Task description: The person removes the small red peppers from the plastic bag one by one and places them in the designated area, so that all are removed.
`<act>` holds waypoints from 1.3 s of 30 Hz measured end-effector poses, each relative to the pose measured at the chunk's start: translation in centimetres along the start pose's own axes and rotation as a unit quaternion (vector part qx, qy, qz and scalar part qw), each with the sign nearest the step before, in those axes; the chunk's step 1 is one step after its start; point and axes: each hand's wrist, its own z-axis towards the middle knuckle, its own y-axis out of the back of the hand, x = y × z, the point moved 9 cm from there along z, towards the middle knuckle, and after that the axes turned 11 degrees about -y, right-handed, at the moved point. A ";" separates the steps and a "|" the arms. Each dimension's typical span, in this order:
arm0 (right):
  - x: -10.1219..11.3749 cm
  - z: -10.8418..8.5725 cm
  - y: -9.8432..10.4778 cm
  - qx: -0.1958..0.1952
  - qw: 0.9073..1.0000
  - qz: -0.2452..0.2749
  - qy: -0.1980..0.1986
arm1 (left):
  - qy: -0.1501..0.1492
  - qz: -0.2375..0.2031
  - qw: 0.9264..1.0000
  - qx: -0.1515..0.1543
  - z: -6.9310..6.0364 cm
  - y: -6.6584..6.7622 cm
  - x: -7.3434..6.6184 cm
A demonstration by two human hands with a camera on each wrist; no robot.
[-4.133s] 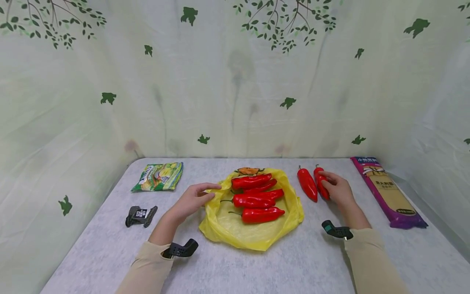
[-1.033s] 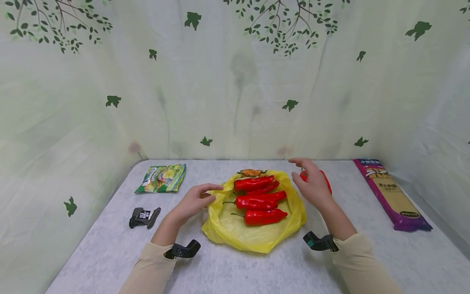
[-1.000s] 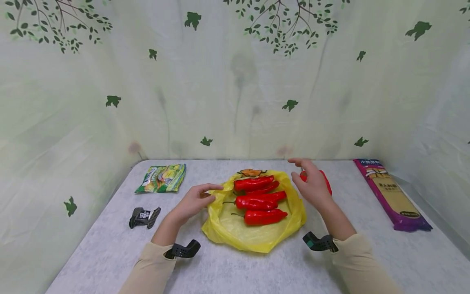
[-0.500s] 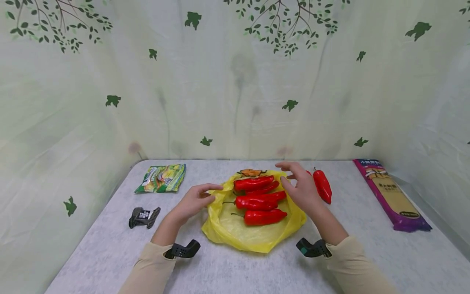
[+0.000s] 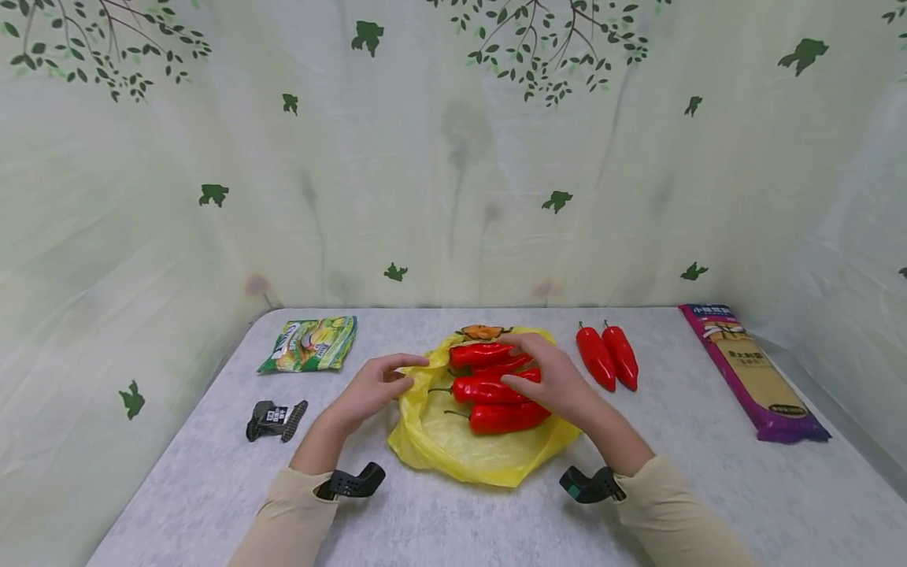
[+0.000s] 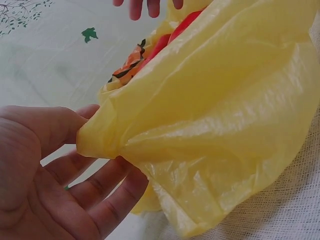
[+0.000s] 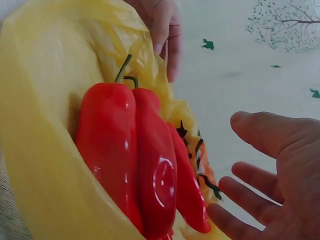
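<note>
On a mottled table point(image 5: 453, 528), a crinkled, translucent yellow bag point(image 5: 475, 461) gapes, orange-printed at its twelve o'clock.
At three o'clock lies a long purple packet point(image 5: 754, 370), its Chinese characters too small to read. The left hand point(image 5: 367, 390) pinches the bag's ten o'clock rim; the right hand point(image 5: 556, 379), grip released, hovers with fingers parted over the two o'clock side. A green packet point(image 5: 308, 344) at nine-thirty bears blurred lettering. Glossy red peppers point(image 5: 489, 390) lie inside the bag, and two loose peppers point(image 5: 596, 360) rest beyond at two o'clock. At nine sits a white-labelled black packet point(image 5: 265, 423).
</note>
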 end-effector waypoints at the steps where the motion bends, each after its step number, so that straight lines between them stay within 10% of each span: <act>1: 0.0 0.0 -0.3 0.006 1.000 -0.004 0.001 | -0.001 0.001 1.000 0.001 0.0 0.0 0.0; 21: -1.8 -0.1 -4.0 0.083 0.994 -0.061 -0.048 | 0.001 0.012 1.000 -0.003 -0.1 0.1 -0.1; 39: -2.2 -0.1 -4.2 0.075 0.992 -0.092 -0.034 | 0.004 0.012 1.000 -0.001 -0.1 -0.1 -0.2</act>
